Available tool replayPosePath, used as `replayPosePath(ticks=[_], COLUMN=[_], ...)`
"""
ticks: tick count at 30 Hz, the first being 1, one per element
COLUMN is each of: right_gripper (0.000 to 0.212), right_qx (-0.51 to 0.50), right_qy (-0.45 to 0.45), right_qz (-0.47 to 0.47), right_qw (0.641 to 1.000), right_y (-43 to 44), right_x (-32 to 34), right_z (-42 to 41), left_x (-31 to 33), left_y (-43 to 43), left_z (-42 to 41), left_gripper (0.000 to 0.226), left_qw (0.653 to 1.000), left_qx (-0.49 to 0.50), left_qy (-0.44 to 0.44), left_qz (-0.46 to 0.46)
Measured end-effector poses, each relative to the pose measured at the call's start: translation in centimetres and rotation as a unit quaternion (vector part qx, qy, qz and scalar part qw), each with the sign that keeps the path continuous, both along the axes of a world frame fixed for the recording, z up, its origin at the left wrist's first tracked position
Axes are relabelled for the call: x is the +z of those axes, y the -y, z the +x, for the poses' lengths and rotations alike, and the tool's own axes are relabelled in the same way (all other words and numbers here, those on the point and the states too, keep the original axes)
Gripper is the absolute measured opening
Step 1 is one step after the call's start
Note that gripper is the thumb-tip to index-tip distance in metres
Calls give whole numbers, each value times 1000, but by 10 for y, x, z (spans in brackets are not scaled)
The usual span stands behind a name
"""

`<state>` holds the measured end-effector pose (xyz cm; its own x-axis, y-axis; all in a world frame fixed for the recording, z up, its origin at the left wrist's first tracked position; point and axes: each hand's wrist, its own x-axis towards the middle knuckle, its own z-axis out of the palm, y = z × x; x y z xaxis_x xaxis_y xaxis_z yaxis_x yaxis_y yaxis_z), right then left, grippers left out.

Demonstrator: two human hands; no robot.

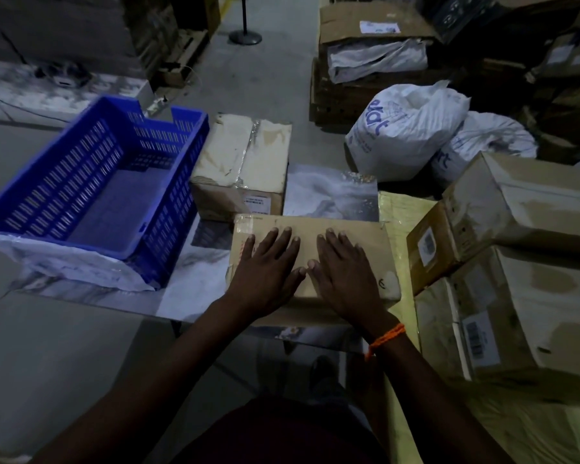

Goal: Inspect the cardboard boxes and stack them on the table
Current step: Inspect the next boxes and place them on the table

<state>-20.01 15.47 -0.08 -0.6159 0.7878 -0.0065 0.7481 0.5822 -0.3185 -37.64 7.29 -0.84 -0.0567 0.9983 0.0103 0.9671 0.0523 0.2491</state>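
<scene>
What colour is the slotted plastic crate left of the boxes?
Blue: the crate shows clearly in the head view, its only view.

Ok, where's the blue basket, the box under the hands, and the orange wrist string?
blue basket (185, 195): head view, on its right slatted wall.
front cardboard box (305, 226): head view, on its top face by the far edge.
orange wrist string (387, 338): head view, on the middle of the band.
</scene>
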Motion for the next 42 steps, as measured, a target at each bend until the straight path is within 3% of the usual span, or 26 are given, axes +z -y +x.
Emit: replayPosePath(ticks=[3, 6, 19, 24, 27, 29, 31, 34, 37, 39, 42], right_gripper=[66, 63, 59, 48, 47, 46, 47, 35, 30, 31, 35], right_qx=[24, 40, 15, 26, -71, -156, -228, -266, -252, -252, -249], right_qy=[5, 12, 18, -83, -158, -192, -224, -325, -350, -379, -470], right_qz=[-11, 36, 68, 97, 87, 19, -110, -321, -278, -238, -237], right_qw=[1000, 998, 997, 991, 981, 969, 941, 849, 858, 858, 813], right_y=[10, 25, 36, 4, -31, -51, -63, -64, -61, -55, -42], right_x=[1, -5, -17, -8, -1, 5, 15, 22, 18, 14, 5], right_z=[16, 36, 44, 53, 73, 83, 84, 73, 65, 67, 76], left_x=[6, 1, -3, 20, 24, 26, 31, 39, 46, 52, 52], left_y=[22, 48, 52, 49, 45, 40, 35, 26, 23, 29, 41], left_z=[2, 6, 12, 2, -21, -35, -47, -55, -55, -54, -53], left_gripper=[74, 65, 69, 56, 44, 48, 46, 35, 25, 31, 24], left_qw=[999, 997, 997, 989, 975, 946, 887, 784, 725, 713, 705], left_qx=[-34, -54, -31, -31, 47, 125, 188, 214, 262, 267, 248], left_qy=[22, 40, 64, 132, 189, 276, 409, 581, 634, 642, 654], left_qz=[-2, 25, 9, 65, 103, 116, 99, 41, 53, 87, 119])
